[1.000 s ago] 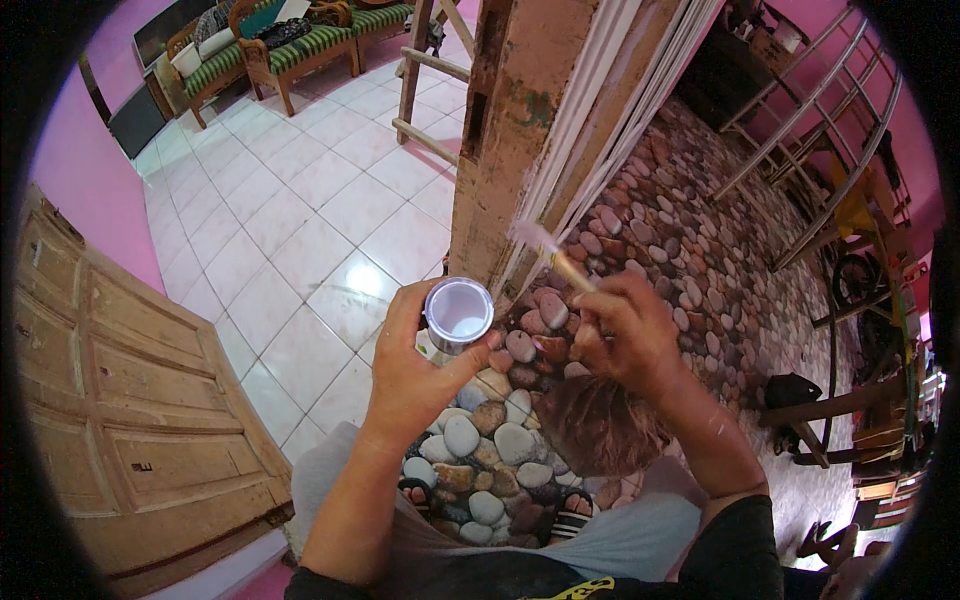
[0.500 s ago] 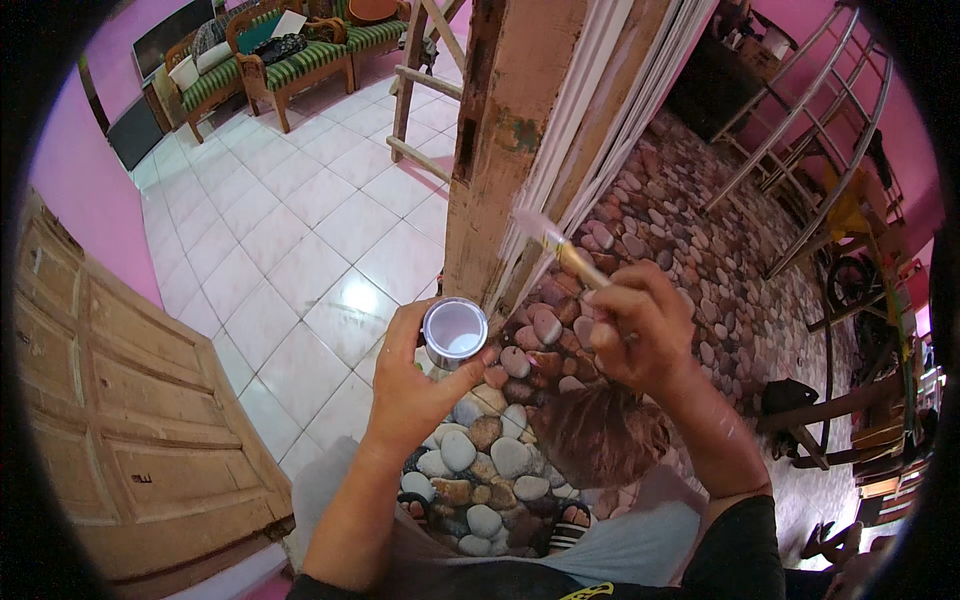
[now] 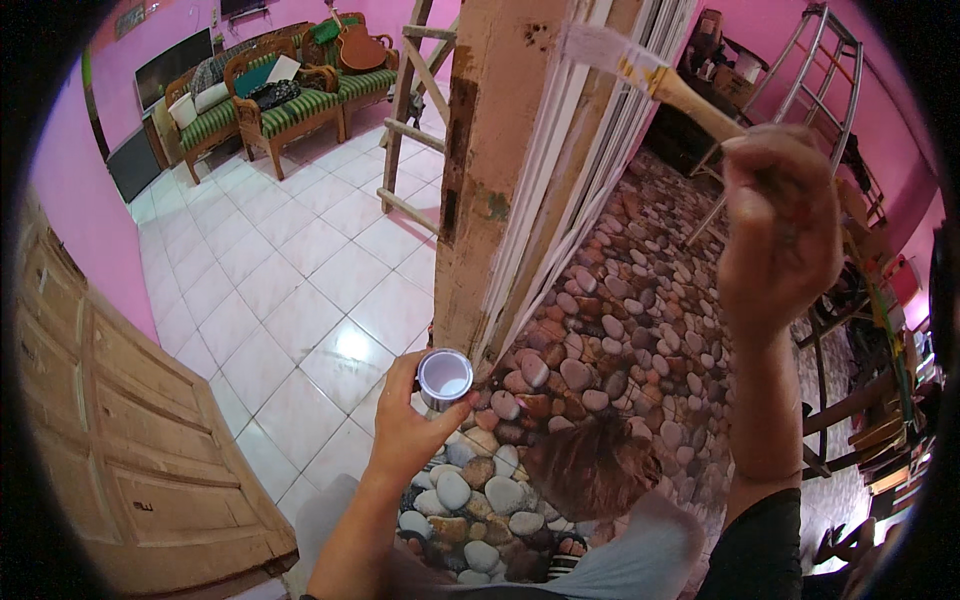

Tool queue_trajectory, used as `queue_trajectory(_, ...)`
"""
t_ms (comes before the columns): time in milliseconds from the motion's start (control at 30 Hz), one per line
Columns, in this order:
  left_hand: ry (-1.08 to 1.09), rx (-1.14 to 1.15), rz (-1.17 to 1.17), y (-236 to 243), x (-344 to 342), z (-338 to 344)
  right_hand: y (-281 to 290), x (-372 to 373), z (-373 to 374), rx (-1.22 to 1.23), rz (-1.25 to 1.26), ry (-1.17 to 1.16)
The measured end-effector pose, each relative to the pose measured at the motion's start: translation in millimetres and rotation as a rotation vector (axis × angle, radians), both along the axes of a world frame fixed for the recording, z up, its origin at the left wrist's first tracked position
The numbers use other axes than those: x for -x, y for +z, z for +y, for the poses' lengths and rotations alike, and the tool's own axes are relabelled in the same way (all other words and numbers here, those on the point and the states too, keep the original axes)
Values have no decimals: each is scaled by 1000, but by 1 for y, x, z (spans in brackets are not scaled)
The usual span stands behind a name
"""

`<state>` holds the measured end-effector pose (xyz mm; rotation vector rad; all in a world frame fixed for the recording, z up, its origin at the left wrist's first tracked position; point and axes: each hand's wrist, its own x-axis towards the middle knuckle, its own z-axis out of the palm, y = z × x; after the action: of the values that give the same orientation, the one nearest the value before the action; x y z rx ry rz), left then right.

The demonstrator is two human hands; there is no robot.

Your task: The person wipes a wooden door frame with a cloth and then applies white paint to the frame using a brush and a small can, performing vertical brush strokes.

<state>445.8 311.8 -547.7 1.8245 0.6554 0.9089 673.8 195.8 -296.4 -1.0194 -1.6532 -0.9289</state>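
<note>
Low in front of me, my left hand (image 3: pixel 408 428) is closed round a small paint can (image 3: pixel 446 401) with a pale rim. Whitish paint shows inside it. My right hand (image 3: pixel 782 225) is raised on the right and grips the wooden handle of a paintbrush (image 3: pixel 690 103). Its pale, paint-coated bristles point left and lie over the upper part of the door frame's white strips (image 3: pixel 545 190); whether they touch I cannot tell. The frame's broad face (image 3: pixel 490 130) is worn, bare brown wood.
A wooden door panel (image 3: pixel 150 430) stands at the left. Beyond the frame are a wooden ladder (image 3: pixel 395 125), green-striped seats (image 3: pixel 285 118) and a guitar (image 3: pixel 362 47). A metal ladder (image 3: pixel 800 85) stands at the right. Below me, a brown rounded shape (image 3: pixel 595 465) lies over the pebble-patterned floor (image 3: pixel 590 350).
My right hand has moved up and to the right with the paintbrush, its bristles now higher along the frame. The can in my left hand sits slightly lower in view.
</note>
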Motion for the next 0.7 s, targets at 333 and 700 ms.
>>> queue_trajectory(333, -22, 44, -35, 2, 1, -2, 12, -1, -2, 151, 24, 18)
queue_trajectory(700, 29, 18, -65, 4, 3, -5, 70, -2, -8, 113, 18, 19)
